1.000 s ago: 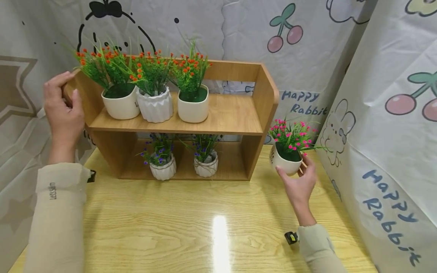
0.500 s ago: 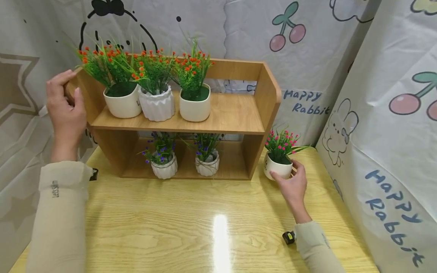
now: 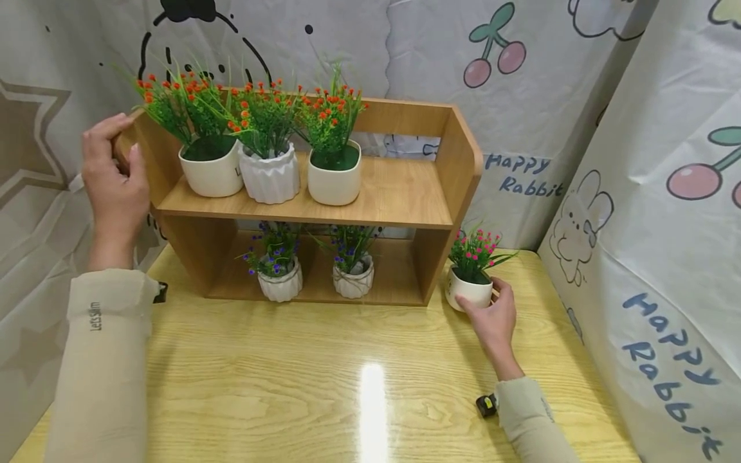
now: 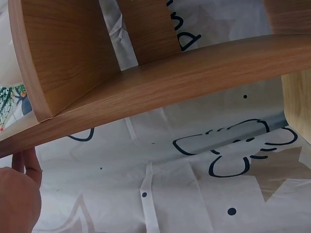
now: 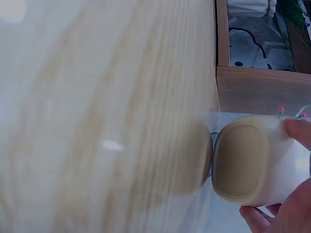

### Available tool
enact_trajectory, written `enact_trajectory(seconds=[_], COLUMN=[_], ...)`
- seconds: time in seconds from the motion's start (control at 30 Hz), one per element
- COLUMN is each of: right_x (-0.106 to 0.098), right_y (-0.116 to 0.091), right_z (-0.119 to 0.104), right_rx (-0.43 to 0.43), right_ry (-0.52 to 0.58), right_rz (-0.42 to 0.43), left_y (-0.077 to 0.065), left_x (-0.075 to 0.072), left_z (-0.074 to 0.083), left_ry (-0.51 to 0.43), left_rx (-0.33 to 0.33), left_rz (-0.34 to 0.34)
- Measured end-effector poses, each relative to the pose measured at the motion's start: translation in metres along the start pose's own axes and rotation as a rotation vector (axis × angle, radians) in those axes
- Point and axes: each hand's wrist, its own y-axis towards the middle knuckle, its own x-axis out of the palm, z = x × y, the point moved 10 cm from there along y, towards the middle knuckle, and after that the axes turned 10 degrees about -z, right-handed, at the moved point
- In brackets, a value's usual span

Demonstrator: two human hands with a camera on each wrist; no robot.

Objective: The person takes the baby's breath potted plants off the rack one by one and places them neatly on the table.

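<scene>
My left hand [image 3: 116, 186] holds the upper left side panel of a two-tier wooden shelf [image 3: 393, 193]; in the left wrist view its fingers [image 4: 30, 165] pass behind the board. Right of the shelf, my right hand [image 3: 492, 318] grips a potted plant [image 3: 469, 292] with pink flowers in a white pot, thumb in front and fingers round the far side. The right wrist view shows the underside of that pot [image 5: 240, 160] close to the tabletop, slightly tilted from it. Some right-hand fingers are hidden by the pot.
Three orange-flowered potted plants [image 3: 332, 183] stand along the left and middle of the upper tier. Two smaller blue-flowered potted plants [image 3: 353, 280] stand on the lower tier. Printed cloth [image 3: 579, 128] hangs behind and beside the wooden table [image 3: 278, 379].
My right hand has lowered the pink-flowered plant toward the table and brought it slightly left, closer to the shelf. My left hand keeps its hold on the side panel.
</scene>
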Motion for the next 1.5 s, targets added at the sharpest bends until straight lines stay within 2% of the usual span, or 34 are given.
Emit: enact_trajectory(seconds=[0.7, 1.03, 1.5], right_x=[0.004, 0.01, 0.013], right_y=[0.0, 0.001, 0.003], right_z=[0.011, 0.016, 0.018], right_rx=[0.069, 0.107, 0.091], right_ry=[0.01, -0.001, 0.015], right_rz=[-0.05, -0.124, -0.141], left_y=[-0.003, -0.002, -0.003], left_x=[0.002, 0.001, 0.001], left_z=[0.01, 0.008, 0.008], left_ry=[-0.016, -0.005, 0.004], left_rx=[-0.008, -0.019, -0.011], left_rz=[-0.013, -0.021, -0.028])
